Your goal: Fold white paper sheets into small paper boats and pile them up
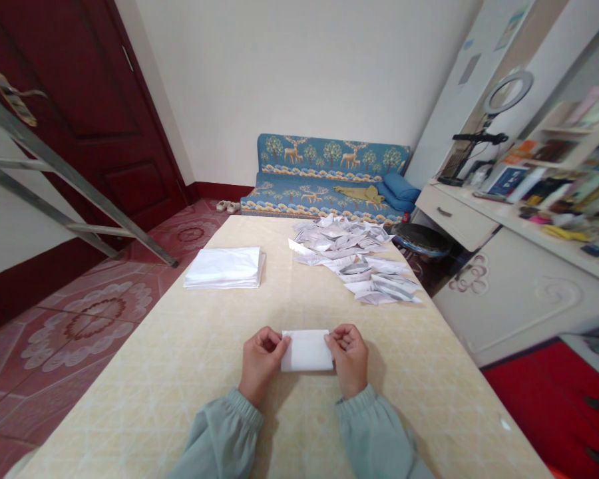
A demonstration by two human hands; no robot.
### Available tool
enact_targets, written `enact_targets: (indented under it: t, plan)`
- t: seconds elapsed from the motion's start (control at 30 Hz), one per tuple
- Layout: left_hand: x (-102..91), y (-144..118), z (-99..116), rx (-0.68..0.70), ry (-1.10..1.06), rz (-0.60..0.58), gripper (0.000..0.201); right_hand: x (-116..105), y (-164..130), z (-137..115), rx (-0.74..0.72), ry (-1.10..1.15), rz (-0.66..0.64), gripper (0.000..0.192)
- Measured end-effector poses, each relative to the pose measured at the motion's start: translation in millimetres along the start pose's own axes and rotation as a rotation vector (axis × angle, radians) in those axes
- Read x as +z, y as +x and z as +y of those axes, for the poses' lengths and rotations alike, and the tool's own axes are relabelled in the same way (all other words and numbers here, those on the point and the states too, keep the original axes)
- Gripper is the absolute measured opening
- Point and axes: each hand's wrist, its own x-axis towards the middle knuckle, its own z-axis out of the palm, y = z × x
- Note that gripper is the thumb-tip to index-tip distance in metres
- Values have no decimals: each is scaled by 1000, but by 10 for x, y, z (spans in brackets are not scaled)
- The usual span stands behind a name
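Between my two hands is a small folded sheet of white paper [307,352], held a little above or against the tabletop; I cannot tell which. My left hand [263,357] pinches its left edge, thumb on top and fingers curled behind. At the right edge my right hand [349,356] grips it the same way. Beyond them to the left lies a neat stack of white paper sheets [223,267]. A loose heap of folded paper pieces [344,239] spreads over the far right of the table, some with grey print.
The table [180,372] has a pale yellow patterned cover. A blue sofa [329,159] with deer prints stands against the wall behind it. A metal ladder [80,179] leans at the left by a dark red door [90,86]. A black round stool [422,238] and cluttered white cabinet [519,286] stand right.
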Motion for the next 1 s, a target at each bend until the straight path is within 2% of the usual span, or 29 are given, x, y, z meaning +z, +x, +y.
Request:
enact_targets:
  t: [0.13, 0.2, 0.33, 0.53, 0.67, 0.8, 0.87, 1.0]
  plan:
    - [-15, -3, -14, 97, 248, -16, 13, 52, 79, -10, -80, -322, -105, 12]
    - [-26, -2, 8, 144, 390, -57, 3, 74, 121, -30, -152, -511, -176, 15]
    - [-43, -3, 78, 221, 677, -148, 14, 104, 154, -91, -287, -775, -272, 23]
    - [-18, -14, 237, 371, 1004, -217, 17, 120, 109, -149, -335, -936, -292, 19]
    - [18, -9, 256, 534, 1048, -222, 14, 120, 87, -154, -314, -975, -278, 18]
    - [50, 5, 125, 678, 973, -376, 16, 116, 67, -160, -322, -986, -267, 18]
    - [58, 8, 60, 680, 914, -434, 19, 119, 63, -164, -325, -992, -258, 20]
    - [29, 1, 57, 598, 823, -424, 23, 131, 66, -166, -308, -1021, -255, 19]
